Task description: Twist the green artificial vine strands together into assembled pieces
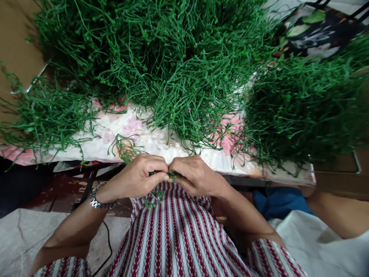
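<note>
My left hand (143, 175), with a metal watch on its wrist, pinches thin green plastic stems (155, 192) near the table's front edge. Against it, knuckles touching, my right hand (196, 175) grips the same stems with thumb and fingers. Some of the stems hang below my hands over my striped clothing. Just beyond my left hand, a small green sprig (126, 148) lies on the floral cloth (161, 140). A large heap of green stems (173, 57) rises behind my hands.
A smaller pile of stems (54, 115) lies on the left, and another dense pile (305, 111) on the right. At the back right is a dark floral fabric item (314, 32). Someone's bare leg (343, 215) and blue clothing (282, 202) show at the lower right.
</note>
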Action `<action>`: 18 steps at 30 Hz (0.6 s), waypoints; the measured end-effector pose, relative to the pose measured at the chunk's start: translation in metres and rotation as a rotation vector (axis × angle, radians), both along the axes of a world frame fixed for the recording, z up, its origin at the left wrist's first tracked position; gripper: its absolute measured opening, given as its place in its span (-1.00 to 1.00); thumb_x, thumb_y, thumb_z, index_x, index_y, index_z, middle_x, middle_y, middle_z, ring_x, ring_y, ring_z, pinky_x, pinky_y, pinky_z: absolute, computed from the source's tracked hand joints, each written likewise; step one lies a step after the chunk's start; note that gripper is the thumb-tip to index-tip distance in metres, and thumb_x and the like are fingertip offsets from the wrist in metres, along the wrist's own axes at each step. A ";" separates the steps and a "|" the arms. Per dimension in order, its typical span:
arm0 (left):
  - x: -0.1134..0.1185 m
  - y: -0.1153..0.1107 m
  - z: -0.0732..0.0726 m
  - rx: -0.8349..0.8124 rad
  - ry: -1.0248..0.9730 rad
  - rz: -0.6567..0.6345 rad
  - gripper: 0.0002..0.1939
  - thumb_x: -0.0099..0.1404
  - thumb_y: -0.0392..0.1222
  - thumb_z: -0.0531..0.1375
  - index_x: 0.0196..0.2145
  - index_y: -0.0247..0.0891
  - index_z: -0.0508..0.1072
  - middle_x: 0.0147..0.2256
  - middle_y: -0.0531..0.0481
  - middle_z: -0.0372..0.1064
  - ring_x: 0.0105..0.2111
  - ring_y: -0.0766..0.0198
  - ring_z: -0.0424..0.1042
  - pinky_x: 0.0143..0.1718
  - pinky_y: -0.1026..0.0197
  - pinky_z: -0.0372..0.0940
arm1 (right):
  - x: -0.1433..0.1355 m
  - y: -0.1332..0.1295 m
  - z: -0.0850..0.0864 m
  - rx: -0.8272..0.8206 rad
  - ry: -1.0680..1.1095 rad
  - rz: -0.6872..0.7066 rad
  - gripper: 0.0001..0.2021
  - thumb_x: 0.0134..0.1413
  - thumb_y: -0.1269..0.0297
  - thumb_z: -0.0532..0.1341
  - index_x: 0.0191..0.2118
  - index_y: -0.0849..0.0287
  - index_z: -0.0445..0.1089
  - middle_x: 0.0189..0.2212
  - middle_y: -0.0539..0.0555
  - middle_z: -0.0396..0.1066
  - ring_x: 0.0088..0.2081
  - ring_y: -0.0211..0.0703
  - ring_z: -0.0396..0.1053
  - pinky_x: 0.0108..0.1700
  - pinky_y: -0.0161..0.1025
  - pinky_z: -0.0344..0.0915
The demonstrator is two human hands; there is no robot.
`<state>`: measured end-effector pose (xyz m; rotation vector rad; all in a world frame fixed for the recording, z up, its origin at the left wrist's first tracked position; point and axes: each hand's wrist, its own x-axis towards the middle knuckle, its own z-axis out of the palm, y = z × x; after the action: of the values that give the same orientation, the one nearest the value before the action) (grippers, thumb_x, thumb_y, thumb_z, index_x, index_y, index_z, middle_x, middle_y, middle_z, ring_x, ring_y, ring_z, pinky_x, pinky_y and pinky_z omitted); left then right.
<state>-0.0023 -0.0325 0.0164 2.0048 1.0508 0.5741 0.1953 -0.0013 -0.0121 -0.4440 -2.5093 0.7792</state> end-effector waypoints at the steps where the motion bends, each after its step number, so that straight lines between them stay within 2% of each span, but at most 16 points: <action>1: -0.003 0.000 0.001 0.015 -0.011 -0.031 -0.75 0.20 -0.38 0.09 -0.62 -0.28 0.31 -0.65 0.11 0.17 -0.59 0.40 0.18 -0.51 0.32 0.07 | 0.003 0.002 0.002 -0.003 -0.033 0.045 -0.91 0.13 0.43 0.01 -0.39 0.17 0.16 -0.52 -0.02 0.21 -0.49 -0.29 0.17 -0.44 -0.35 0.08; 4: -0.016 0.001 0.005 0.023 -0.056 -0.050 -0.78 0.20 -0.34 0.10 -0.59 -0.26 0.37 -0.64 0.09 0.23 -0.57 0.37 0.23 -0.49 0.30 0.12 | 0.013 0.007 0.008 -0.080 -0.057 0.119 -0.92 0.14 0.44 0.02 -0.36 0.18 0.19 -0.51 -0.02 0.22 -0.48 -0.30 0.19 -0.43 -0.36 0.09; 8: -0.019 0.004 0.006 -0.046 -0.174 0.094 -0.83 0.22 -0.27 0.15 -0.52 -0.25 0.45 -0.58 0.06 0.31 -0.55 0.38 0.28 -0.48 0.31 0.17 | 0.010 0.010 0.009 -0.177 0.073 -0.004 -0.88 0.23 0.30 0.02 -0.32 0.20 0.18 -0.46 0.03 0.25 -0.42 -0.28 0.21 -0.37 -0.33 0.16; 12: 0.001 0.003 -0.008 0.001 -0.340 0.244 -0.90 0.20 -0.29 0.18 -0.45 -0.26 0.48 -0.52 0.05 0.32 -0.49 0.38 0.29 -0.44 0.31 0.18 | -0.012 0.002 0.001 -0.316 0.268 -0.179 -0.88 0.26 0.29 -0.04 -0.29 0.19 0.14 -0.32 0.12 0.28 -0.27 -0.21 0.25 -0.22 -0.25 0.23; 16: 0.018 0.000 -0.024 0.182 -0.445 0.467 -0.92 0.18 -0.33 0.20 -0.40 -0.24 0.52 -0.51 0.05 0.29 -0.46 0.37 0.28 -0.43 0.31 0.18 | -0.027 -0.011 -0.012 -0.441 0.391 -0.329 -0.87 0.26 0.26 -0.03 -0.31 0.17 0.11 -0.40 0.02 0.20 -0.37 -0.27 0.20 -0.32 -0.32 0.20; 18: 0.022 -0.001 -0.029 0.204 -0.470 0.515 -0.92 0.16 -0.33 0.22 -0.39 -0.24 0.53 -0.51 0.05 0.29 -0.47 0.38 0.27 -0.44 0.32 0.18 | -0.029 -0.016 -0.016 -0.482 0.404 -0.408 -0.87 0.24 0.25 -0.01 -0.31 0.16 0.12 -0.46 -0.03 0.15 -0.43 -0.31 0.15 -0.36 -0.35 0.17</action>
<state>0.0192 -0.0338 -0.0123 1.6279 1.2394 1.3960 0.1666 -0.0168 -0.0278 -0.8337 -1.7695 1.1658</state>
